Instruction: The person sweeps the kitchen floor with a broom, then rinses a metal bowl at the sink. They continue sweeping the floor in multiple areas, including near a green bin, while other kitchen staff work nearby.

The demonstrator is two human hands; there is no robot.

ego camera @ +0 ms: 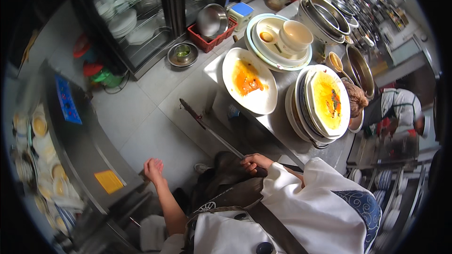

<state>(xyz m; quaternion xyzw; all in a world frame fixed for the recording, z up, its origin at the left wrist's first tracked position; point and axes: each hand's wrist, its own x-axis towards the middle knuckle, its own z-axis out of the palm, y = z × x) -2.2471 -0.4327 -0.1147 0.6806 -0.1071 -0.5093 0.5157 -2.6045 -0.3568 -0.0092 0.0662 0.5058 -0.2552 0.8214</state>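
Note:
My right hand (pixel 255 164) is closed round the shaft of a long thin metal tool (pixel 224 143), whose dark, ragged far end reaches out over the tiled floor. To the left, my left hand (pixel 153 170) is raised with loosely bent fingers and nothing visible in it. Beyond my right hand, a stained oval white plate (pixel 261 100) overhangs the corner of a steel table (pixel 270 121). Beside it is a stack of used plates (pixel 312 113), the top one smeared with yellow and orange sauce. Behind them, a bowl (pixel 296 37) sits on large round dishes (pixel 252 46).
A glass-door cabinet (pixel 132 51) holds dishes. On the floor are a red basket (pixel 212 42) with metal bowls and a round metal pan (pixel 192 64). A counter (pixel 84 141) stands left, with crockery beyond it. At right a person in white (pixel 400 107) bends over.

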